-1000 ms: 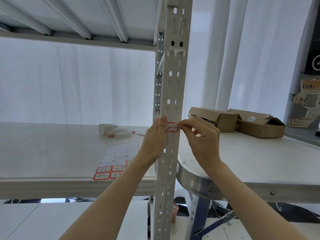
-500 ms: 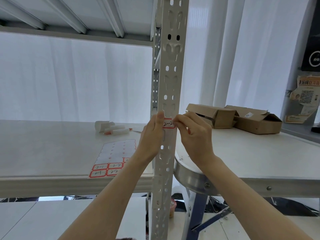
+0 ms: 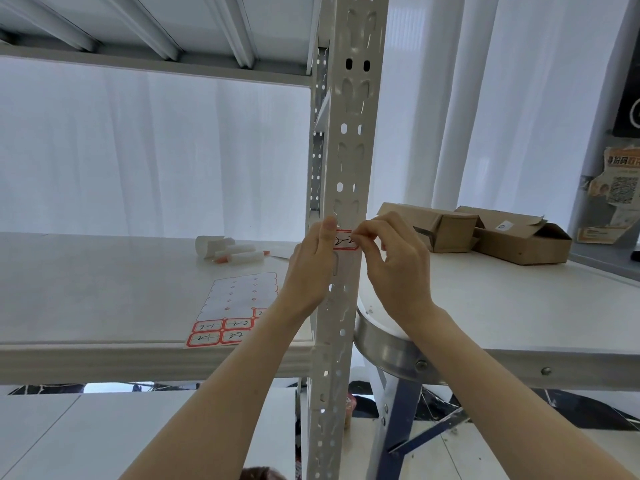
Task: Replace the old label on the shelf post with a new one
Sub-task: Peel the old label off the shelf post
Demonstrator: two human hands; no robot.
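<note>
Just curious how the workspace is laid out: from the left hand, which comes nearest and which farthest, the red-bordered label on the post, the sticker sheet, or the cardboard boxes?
1. Label on the post: touching the left hand, at its thumb.
2. Sticker sheet: on the shelf, lower left.
3. Cardboard boxes: on the table, far right.

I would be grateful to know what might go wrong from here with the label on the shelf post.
1. The right hand pinches the right edge of the red-bordered handwritten label; thin paper may tear or leave scraps.
2. The white perforated metal post has slots beside the label, so an edge could snag.
3. The left hand covers the label's left end, hiding any lifting.
</note>
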